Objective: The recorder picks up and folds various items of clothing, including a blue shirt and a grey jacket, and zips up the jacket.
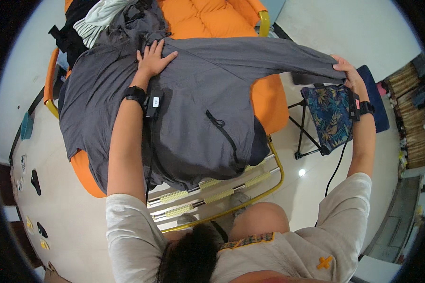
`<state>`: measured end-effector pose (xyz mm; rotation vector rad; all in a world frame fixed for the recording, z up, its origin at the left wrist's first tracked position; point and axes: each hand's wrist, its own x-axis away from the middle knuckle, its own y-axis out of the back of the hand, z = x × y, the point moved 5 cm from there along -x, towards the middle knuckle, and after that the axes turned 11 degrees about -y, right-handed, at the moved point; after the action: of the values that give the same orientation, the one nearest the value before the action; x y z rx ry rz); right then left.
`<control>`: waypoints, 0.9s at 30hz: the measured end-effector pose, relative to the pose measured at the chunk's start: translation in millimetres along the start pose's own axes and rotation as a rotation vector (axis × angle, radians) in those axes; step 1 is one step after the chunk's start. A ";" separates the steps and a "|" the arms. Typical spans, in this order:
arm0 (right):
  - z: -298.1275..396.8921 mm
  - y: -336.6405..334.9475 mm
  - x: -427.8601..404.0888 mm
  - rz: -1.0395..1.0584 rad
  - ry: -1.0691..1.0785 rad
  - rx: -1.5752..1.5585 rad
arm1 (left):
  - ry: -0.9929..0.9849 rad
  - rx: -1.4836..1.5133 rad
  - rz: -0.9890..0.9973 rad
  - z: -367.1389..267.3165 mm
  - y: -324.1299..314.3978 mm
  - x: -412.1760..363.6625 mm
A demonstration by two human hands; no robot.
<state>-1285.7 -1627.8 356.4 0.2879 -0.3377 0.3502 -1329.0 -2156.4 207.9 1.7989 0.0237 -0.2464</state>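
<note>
A grey hooded jacket [198,92] lies spread over an orange padded chair [269,102], its hood [134,26] towards the backrest. My left hand [154,60] rests palm down on the jacket near the collar, fingers spread. Out to the right, my right hand [349,72] grips the cuff end of one sleeve [269,56], which is stretched out past the chair's side. A black zip with a pull loop [219,123] runs along a pocket on the jacket front. The other sleeve hangs down on the left.
Black and white clothes [88,28] are heaped at the chair's upper left. A folding stool [326,120] with leaf-patterned fabric stands under my right arm. A yellow-framed footrest with rollers [212,194] is by my legs. Shoes [36,182] lie on the floor at left.
</note>
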 end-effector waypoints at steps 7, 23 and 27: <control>-57.1 84.4 -11.2 -0.449 -0.075 0.594 | 0.020 -0.060 0.026 -2.9 -2.8 -1.9; -22.9 -203.8 -150.4 -0.436 0.568 1.021 | -0.029 -0.213 -0.344 -92.5 -0.1 50.4; -14.4 -237.3 -168.9 -0.017 0.399 1.072 | 0.037 -0.121 -0.320 -85.8 -9.9 58.3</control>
<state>-1341.2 -1884.7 229.9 1.2481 0.2825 0.5397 -1260.2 -2078.1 206.8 1.6738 0.3482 -0.4301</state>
